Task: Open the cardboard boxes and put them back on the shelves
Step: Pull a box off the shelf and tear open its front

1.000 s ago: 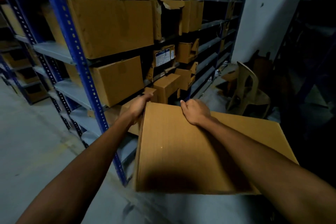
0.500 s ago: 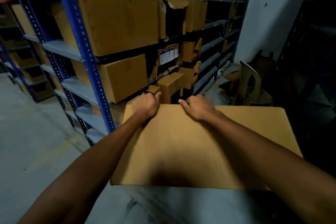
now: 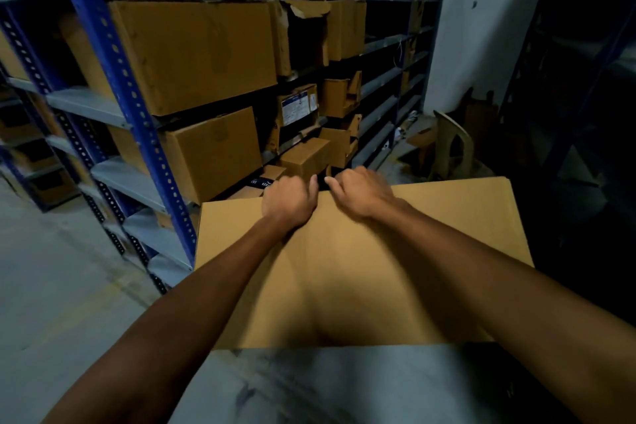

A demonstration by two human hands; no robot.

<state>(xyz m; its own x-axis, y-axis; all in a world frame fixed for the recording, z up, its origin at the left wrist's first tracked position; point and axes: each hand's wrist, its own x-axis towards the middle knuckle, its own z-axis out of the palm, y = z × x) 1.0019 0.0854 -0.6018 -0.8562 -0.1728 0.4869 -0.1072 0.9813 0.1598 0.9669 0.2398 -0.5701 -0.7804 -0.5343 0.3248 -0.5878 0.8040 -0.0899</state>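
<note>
A large flat-topped cardboard box (image 3: 447, 237) lies in front of me, its plain brown top face filling the middle of the view. My left hand (image 3: 287, 200) and my right hand (image 3: 361, 193) sit side by side at the box's far edge, fingers curled over that edge and gripping it. Both forearms stretch across the top of the box. What lies under the fingers at the far side is hidden.
A blue-posted metal rack (image 3: 117, 79) with grey shelves stands at the left, packed with closed and torn cardboard boxes (image 3: 192, 52). A smaller box (image 3: 306, 157) lies just beyond my hands. A plastic chair (image 3: 451, 144) stands near the white wall (image 3: 481, 38). Grey floor (image 3: 51, 286) stretches left.
The box has swung round from a tilted position to lie square in front of me. My left hand has come from the box's left corner to the far edge beside my right hand.
</note>
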